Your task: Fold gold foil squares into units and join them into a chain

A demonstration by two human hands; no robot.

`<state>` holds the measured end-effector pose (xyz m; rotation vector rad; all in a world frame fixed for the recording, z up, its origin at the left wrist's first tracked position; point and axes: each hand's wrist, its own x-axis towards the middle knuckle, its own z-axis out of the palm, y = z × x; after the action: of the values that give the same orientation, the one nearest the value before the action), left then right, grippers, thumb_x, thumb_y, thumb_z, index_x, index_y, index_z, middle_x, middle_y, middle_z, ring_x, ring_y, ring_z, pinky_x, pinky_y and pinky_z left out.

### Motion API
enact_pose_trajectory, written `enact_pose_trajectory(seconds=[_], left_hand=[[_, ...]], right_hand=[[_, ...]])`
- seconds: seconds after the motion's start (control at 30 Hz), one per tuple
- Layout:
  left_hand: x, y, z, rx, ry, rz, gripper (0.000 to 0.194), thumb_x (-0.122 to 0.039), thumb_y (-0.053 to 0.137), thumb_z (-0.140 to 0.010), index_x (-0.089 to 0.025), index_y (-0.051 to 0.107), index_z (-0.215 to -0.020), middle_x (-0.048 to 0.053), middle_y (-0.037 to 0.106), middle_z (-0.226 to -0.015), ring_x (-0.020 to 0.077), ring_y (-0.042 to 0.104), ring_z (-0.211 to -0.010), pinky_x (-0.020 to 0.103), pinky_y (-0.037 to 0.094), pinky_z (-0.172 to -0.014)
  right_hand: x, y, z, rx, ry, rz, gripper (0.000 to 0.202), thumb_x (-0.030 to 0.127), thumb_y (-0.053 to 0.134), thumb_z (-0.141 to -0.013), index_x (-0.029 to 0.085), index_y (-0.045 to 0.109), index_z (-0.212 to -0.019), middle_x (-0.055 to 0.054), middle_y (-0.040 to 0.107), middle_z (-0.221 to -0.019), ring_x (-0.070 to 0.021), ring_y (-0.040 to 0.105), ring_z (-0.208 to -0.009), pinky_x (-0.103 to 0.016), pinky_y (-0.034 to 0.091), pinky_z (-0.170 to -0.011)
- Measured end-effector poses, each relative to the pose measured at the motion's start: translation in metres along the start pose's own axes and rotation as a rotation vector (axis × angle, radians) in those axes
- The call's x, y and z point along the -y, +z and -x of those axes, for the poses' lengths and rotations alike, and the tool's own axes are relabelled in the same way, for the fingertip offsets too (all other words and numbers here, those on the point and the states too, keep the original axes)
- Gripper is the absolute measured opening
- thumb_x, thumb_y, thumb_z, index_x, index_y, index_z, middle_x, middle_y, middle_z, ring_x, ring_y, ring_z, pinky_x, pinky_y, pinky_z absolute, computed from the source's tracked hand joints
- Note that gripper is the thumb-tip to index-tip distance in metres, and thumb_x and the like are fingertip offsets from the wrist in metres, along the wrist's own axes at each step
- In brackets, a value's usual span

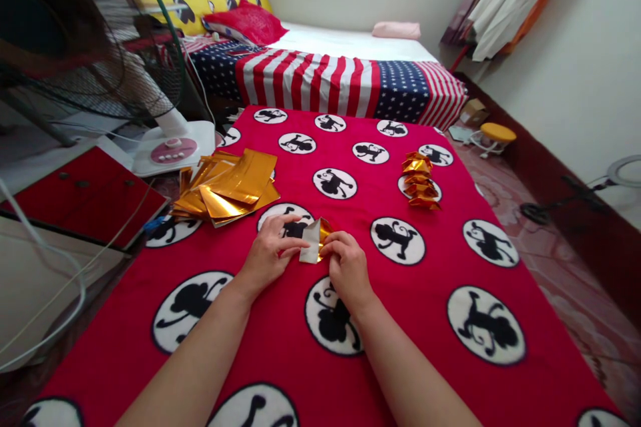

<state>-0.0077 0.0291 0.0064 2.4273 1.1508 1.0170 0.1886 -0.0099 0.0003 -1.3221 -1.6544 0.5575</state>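
A partly folded sheet of gold foil paper [311, 244] is held between my two hands, just above or on the red cloth. Its pale grey back faces me on the left, and a shiny gold part shows on the right. My left hand [268, 250] pinches the left edge with thumb and a finger, another finger stretched out above. At the right edge, my right hand [346, 265] has its fingers closed on the gold part. Left of my hands lies a loose pile of flat gold foil sheets [235, 180]. Several folded gold foil pieces [419, 180] stand in a row at the right.
A red cloth [431, 360] with monkey circles covers the table. An electric fan [173, 147] stands at the left beside a red-topped box [85, 193]. Behind is a bed [330, 80] with a flag-patterned cover; a yellow stool [497, 133] sits at the right.
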Motion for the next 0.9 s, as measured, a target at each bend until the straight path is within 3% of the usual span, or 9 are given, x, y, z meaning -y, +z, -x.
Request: enact_pose_trajectory(seconds=[0.2,0.4,0.67,0.9], left_hand=[[-0.005,-0.005,-0.004,0.047,0.121,-0.088,0.018,-0.015,0.066,-0.083,-0.029,0.075,-0.089,0.003,0.06,-0.126,0.0235,0.05,-0.119,0.044,0.042,-0.102],[0.0,-0.003,-0.001,0.083,0.112,-0.107,0.032,-0.007,0.055,-0.086,-0.031,0.073,-0.099,0.003,0.061,-0.127,0.0227,0.049,-0.121,0.047,0.041,-0.103],[-0.002,0.0,-0.004,0.024,0.086,-0.063,0.024,-0.013,0.063,-0.085,-0.029,0.071,-0.101,0.005,0.065,-0.116,0.0218,0.055,-0.112,0.044,0.045,-0.098],[-0.006,0.007,-0.007,0.031,0.148,-0.112,0.017,-0.019,0.061,-0.088,-0.027,0.071,-0.099,0.004,0.069,-0.109,0.0202,0.057,-0.107,0.039,0.045,-0.093]], right_hand=[[0.001,-0.001,-0.002,-0.01,0.015,-0.011,0.026,-0.001,0.047,-0.069,0.019,0.062,-0.067,-0.004,0.062,-0.083,-0.0184,0.059,-0.083,-0.031,0.048,-0.079],[0.003,-0.001,-0.001,-0.008,0.014,0.002,0.025,-0.001,0.048,-0.071,0.02,0.062,-0.069,-0.004,0.062,-0.084,-0.0182,0.059,-0.084,-0.031,0.048,-0.08],[-0.011,-0.004,-0.023,0.052,-0.058,0.006,0.027,0.0,0.047,-0.08,0.02,0.066,-0.075,-0.006,0.062,-0.094,-0.0188,0.058,-0.094,-0.033,0.048,-0.086],[-0.016,-0.007,-0.028,0.059,-0.038,0.119,0.026,0.001,0.05,-0.082,0.019,0.069,-0.079,-0.005,0.059,-0.088,-0.0183,0.056,-0.089,-0.031,0.046,-0.082]])
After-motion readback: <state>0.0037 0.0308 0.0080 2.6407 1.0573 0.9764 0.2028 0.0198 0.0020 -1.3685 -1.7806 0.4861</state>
